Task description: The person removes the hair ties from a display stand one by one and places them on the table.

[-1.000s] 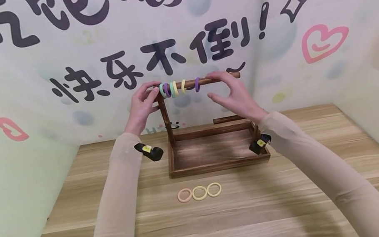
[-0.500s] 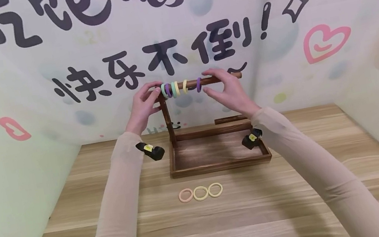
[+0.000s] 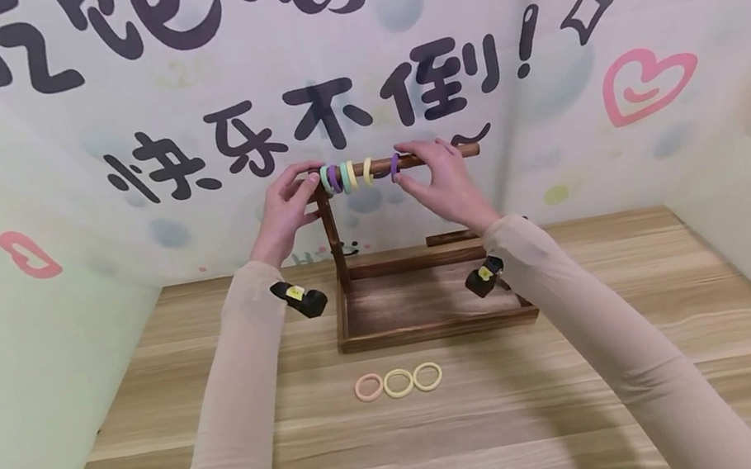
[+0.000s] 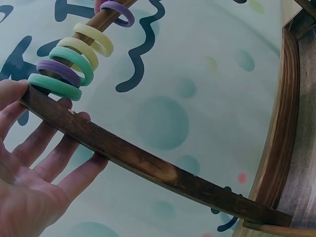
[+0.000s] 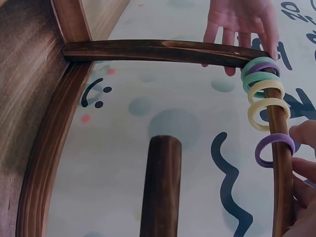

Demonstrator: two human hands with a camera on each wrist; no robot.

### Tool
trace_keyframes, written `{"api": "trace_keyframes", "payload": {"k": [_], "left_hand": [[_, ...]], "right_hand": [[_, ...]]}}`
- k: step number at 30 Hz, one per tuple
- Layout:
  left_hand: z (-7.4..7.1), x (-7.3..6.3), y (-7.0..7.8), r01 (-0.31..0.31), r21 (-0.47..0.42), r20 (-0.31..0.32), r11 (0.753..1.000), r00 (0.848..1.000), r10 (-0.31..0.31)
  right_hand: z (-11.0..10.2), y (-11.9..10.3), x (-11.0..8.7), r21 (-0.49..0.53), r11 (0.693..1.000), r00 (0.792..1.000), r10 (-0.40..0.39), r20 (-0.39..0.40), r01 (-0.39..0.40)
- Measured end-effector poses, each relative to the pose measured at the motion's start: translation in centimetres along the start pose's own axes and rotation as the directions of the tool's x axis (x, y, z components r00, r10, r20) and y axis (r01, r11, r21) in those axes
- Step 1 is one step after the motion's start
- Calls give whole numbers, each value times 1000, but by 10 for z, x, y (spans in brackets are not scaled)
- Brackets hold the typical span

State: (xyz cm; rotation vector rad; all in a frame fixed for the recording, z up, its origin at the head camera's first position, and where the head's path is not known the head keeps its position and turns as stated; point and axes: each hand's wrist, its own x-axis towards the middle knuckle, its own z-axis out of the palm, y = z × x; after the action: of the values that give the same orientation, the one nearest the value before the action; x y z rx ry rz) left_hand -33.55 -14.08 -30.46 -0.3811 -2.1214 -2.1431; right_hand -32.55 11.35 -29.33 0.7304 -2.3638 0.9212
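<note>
Hands [image 3: 445, 180] at level, right-pointing rod [image 3: 381, 165]

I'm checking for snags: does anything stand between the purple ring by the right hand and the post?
Yes: five rings hang on the rod between that purple ring and the post. The nearest is a yellow ring, with only bare rod showing before it.
</note>
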Motion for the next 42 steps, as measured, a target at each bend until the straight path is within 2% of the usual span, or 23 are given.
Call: {"api": "trace_keyframes", "payload": {"k": [14,25,34,42], "left_hand": [[0,0,1,0,5,-2,1000,1000,0],[0,0,0,1,-3,3,1000,1000,-1],[0,0,-2,-3,-3,2,1000,1000,3],[-1,0,-2,-12,-1,6,1000,1000,12]], "right_hand": [[14,-3,2,-57,997,996,53,-70,-57],[16,-1,1,-54,998,993,37,-116,-43],[10,0,0,-17,998,989,58,-136,-61],[-1,8,-1,70,998,986,16,-168,-4]]}}
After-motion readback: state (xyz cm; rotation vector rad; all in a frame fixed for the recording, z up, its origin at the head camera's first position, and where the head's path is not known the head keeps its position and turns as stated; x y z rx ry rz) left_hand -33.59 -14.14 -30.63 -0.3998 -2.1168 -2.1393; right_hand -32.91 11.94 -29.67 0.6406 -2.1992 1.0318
